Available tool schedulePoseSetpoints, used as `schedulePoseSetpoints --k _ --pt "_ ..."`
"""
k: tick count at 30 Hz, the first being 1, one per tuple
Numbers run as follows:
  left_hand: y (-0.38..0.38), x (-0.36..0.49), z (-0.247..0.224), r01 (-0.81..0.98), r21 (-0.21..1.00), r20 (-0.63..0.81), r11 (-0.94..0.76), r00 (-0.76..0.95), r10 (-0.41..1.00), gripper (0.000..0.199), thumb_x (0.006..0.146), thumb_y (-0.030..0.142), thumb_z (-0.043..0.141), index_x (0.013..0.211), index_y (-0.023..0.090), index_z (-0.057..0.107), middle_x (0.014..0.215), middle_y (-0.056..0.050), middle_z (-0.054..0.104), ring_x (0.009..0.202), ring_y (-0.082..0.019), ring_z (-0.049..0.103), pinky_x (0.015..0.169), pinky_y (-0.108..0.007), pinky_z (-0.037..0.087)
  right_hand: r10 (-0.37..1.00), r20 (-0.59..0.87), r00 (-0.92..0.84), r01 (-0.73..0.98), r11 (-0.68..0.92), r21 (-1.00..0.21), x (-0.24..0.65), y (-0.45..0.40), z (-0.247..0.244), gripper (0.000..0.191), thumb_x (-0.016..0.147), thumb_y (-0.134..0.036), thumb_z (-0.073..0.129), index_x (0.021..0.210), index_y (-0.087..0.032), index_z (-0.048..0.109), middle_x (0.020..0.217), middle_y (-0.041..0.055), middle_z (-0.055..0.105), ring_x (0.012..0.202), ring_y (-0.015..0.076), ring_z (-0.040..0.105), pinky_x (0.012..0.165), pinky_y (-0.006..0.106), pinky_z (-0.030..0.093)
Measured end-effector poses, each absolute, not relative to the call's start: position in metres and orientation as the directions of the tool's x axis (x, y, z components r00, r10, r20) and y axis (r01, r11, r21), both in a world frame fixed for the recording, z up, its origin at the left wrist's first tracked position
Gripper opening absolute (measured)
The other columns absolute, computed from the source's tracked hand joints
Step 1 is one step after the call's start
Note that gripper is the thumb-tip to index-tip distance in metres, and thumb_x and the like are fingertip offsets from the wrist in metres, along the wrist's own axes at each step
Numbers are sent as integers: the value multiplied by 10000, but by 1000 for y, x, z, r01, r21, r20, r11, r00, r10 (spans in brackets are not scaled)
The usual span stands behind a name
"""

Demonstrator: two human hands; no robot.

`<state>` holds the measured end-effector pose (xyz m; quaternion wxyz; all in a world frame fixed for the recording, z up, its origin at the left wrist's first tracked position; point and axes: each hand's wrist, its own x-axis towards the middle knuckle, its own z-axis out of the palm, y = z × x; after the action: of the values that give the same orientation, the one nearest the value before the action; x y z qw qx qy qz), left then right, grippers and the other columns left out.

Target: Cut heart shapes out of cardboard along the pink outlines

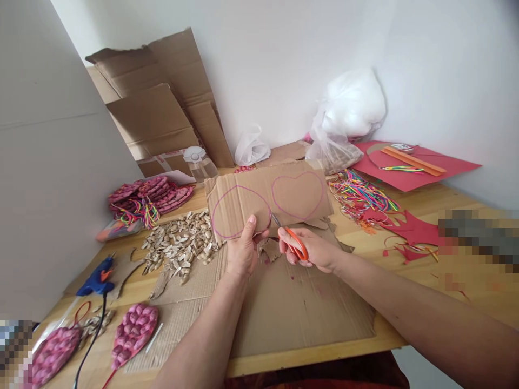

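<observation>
A piece of brown cardboard (265, 186) with two hearts drawn in purple outline is held up above the table. My left hand (244, 246) grips its lower edge, thumb on the front over the left heart. In my right hand (306, 248) are scissors (298, 244) with orange handles, my fingers closed around them. The scissor blades meet the cardboard at its lower edge, between the two hearts. Below my hands lies a large flat cardboard sheet (300, 308).
Left of the cardboard are nut shells (182, 243), a blue glue gun (97, 278) with a black cord, and pink shell-covered pieces (135, 329). Colourful strings (365, 189) and red paper (417, 229) lie right. Behind stand cardboard sheets (154, 119), a bottle (198, 165) and plastic bags (336, 135).
</observation>
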<state>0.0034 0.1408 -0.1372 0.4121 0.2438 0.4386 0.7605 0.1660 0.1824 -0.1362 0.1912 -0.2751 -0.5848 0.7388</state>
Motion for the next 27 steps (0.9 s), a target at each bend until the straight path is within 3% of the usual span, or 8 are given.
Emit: schedulePoseSetpoints --k 3,7,11,15,21,27 --pt "140 6 -135 -452 863 -34 -228 -501 865 448 689 328 868 1064 188 668 1029 -73 732 770 -208 740 673 -331 634 594 -203 -779 49 -265 -963 167 184 -137 601 839 -772 510 726 -183 549 458 -41 515 334 40 275 327 175 169" --pt "140 7 -134 -454 864 -39 -218 -493 869 488 693 300 865 1103 153 647 1087 -109 721 788 -220 747 676 -345 647 572 -217 -791 62 -278 -959 168 186 -136 614 840 -781 498 724 -179 543 461 -36 527 323 38 279 315 167 184" --pt "139 10 -135 -424 872 -11 -244 -515 857 613 704 279 855 1256 202 599 1241 -125 680 924 -253 736 705 -371 655 579 -208 -788 58 -267 -962 168 187 -134 660 830 -814 465 731 -169 560 478 -25 537 332 41 298 318 170 201" --pt "137 15 -136 -346 887 67 -305 -558 827 679 721 284 840 1339 255 560 1366 -121 621 1120 -314 674 754 -413 656 651 -181 -738 41 -223 -974 165 184 -137 676 798 -823 513 701 -157 572 459 -24 516 364 42 344 366 171 244" --pt "137 12 -141 -84 926 254 -369 -586 769 698 764 342 811 1396 285 520 1408 -115 594 1181 -329 642 760 -404 655 634 -194 -749 70 -216 -974 165 184 -139 669 824 -821 474 714 -166 559 477 -21 521 381 53 354 363 172 235" --pt "139 8 -140 -113 909 268 -402 -581 769 736 785 327 799 1440 294 465 1456 -127 549 1182 -347 634 744 -434 661 557 -211 -803 102 -221 -970 170 185 -130 663 861 -807 420 723 -169 540 497 -27 514 368 49 325 331 162 228"
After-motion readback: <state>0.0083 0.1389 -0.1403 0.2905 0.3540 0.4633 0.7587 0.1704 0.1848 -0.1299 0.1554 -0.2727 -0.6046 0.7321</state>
